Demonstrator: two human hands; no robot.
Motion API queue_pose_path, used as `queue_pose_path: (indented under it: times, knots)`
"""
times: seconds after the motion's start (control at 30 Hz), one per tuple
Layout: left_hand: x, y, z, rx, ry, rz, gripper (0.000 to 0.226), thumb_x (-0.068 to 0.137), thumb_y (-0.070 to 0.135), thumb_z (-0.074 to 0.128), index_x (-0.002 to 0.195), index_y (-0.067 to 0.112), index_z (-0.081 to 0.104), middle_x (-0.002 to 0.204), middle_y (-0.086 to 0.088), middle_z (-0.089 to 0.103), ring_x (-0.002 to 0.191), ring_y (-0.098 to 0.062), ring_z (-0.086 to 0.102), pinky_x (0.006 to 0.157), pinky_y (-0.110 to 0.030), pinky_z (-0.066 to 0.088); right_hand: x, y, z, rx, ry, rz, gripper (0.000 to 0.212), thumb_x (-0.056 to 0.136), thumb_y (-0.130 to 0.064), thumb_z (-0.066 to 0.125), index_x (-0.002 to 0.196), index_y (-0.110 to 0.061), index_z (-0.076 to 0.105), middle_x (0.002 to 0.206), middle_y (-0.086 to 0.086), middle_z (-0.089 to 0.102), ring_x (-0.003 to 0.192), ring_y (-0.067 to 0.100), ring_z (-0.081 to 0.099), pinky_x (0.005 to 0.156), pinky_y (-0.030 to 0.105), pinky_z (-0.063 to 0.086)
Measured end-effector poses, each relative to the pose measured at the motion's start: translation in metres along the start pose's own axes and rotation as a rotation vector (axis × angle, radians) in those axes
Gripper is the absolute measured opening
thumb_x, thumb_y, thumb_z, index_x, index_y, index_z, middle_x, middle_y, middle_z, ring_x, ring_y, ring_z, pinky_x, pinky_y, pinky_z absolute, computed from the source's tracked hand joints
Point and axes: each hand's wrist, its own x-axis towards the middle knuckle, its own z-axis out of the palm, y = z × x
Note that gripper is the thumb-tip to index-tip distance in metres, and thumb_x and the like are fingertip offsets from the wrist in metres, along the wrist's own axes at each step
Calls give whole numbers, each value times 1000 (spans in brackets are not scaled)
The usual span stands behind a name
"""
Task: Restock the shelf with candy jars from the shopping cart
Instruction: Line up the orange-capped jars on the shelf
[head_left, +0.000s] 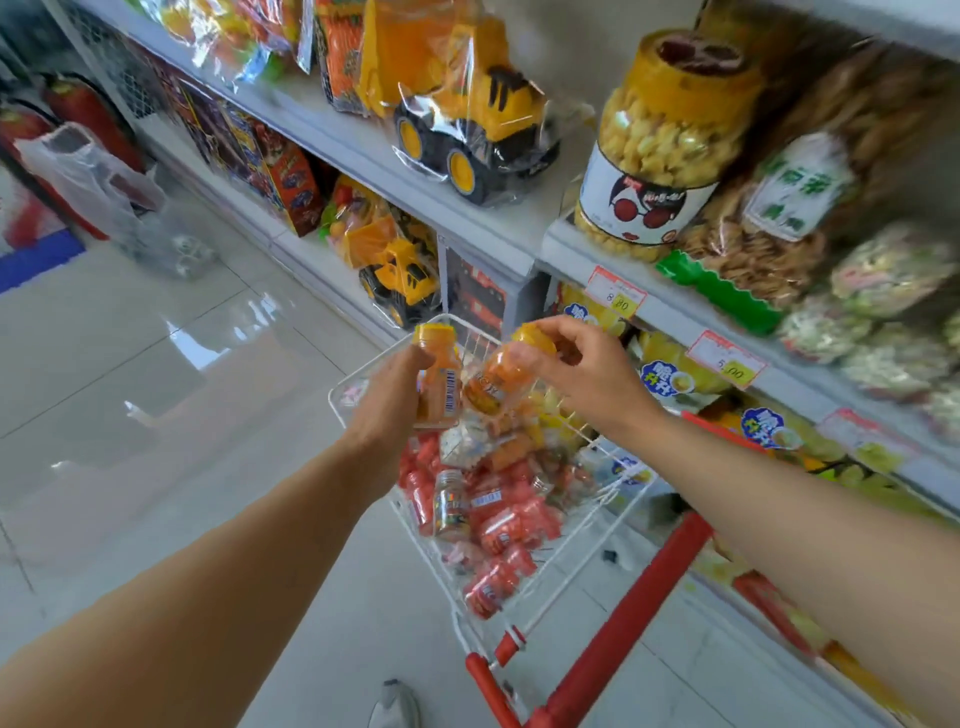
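Stood with one grey shoe (394, 704) on the pale tiled floor, just left of the red cart handle (623, 623). Reached both bare arms out over the white wire shopping cart (363, 370), parked near the right-hand shelving and heaped with red candy jars (498, 519) and one clear jar of coloured sweets (451, 506).

Gripped an upright orange jar (439, 379) in the left hand (389, 400), above the cart's far end, back of the hand to the camera, fingers curled round the body and mostly hidden behind it. Pinched a second orange jar (501, 379) by its yellow lid (535, 338) with the right hand (576, 364), thumb and fingertips closed on the cap, jar tilted and hanging just beside the first.

Faced, farther right, the shelf edge (670, 306) with its price tags (615, 292), a big jar of yellow puffs (670, 140) above it. Saw a bagged yellow toy truck (467, 119) to its left, and red fire extinguishers (88, 114) far left.
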Motion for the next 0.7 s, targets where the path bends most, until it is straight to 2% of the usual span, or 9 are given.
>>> queue_pose_path:
  times: [0.1, 0.17, 0.2, 0.27, 0.4, 0.53, 0.63, 0.7]
  knots:
    - [-23, 32, 44, 63, -96, 17, 37, 92, 41, 46, 111, 13, 60, 86, -10, 67, 77, -25, 62, 75, -34, 42, -22, -24, -56, 14, 71, -54, 32, 83, -42, 70, 99, -14, 69, 82, -3, 66, 73, 11, 61, 68, 24, 48]
    - [-41, 52, 78, 81, -175, 76, 31, 92, 40, 46, 108, 18, 61, 95, -10, 65, 77, -22, 61, 76, -34, 43, -40, -40, -95, 1, 170, -113, 37, 80, -48, 67, 99, -15, 69, 87, 0, 68, 77, 8, 61, 70, 21, 47]
    - [-50, 62, 96, 66, -209, 109, 26, 93, 37, 47, 105, 19, 60, 90, -8, 64, 72, -21, 60, 80, -34, 46, -50, -47, -116, -6, 225, -143, 36, 80, -48, 67, 99, -18, 69, 90, -2, 68, 80, 4, 60, 72, 17, 45]
    - [-70, 81, 134, 28, -270, 153, 21, 94, 31, 47, 100, 15, 59, 81, -5, 59, 63, -18, 58, 77, -32, 51, -71, -61, -156, -4, 330, -183, 30, 80, -45, 70, 99, -22, 68, 91, -8, 67, 79, -2, 58, 72, 12, 43]
    - [-115, 116, 211, 78, -374, 264, 20, 91, 32, 44, 85, 17, 56, 72, -3, 56, 63, -19, 56, 66, -28, 51, -119, -88, -236, -74, 519, -247, 36, 78, -37, 74, 109, -21, 65, 89, -8, 66, 74, -1, 57, 71, 13, 42]
    - [-163, 153, 291, 49, -456, 355, 22, 68, 42, 48, 77, 24, 56, 77, -4, 54, 57, -16, 53, 60, -30, 43, -167, -115, -311, -142, 656, -318, 27, 82, -31, 73, 104, -18, 65, 87, -10, 65, 70, -2, 53, 68, 12, 41]
    - [-203, 175, 344, 55, -544, 474, 20, 81, 38, 47, 78, 19, 55, 71, -2, 58, 55, -15, 57, 50, -26, 47, -199, -127, -360, -172, 782, -367, 25, 84, -31, 70, 104, -17, 65, 88, -12, 65, 74, -1, 55, 68, 15, 42]
    - [-224, 184, 375, 41, -581, 550, 18, 89, 29, 46, 87, 14, 56, 74, -2, 60, 61, -13, 60, 54, -25, 52, -218, -131, -391, -187, 844, -376, 25, 87, -29, 69, 107, -14, 65, 89, -10, 66, 75, -1, 56, 67, 12, 41]
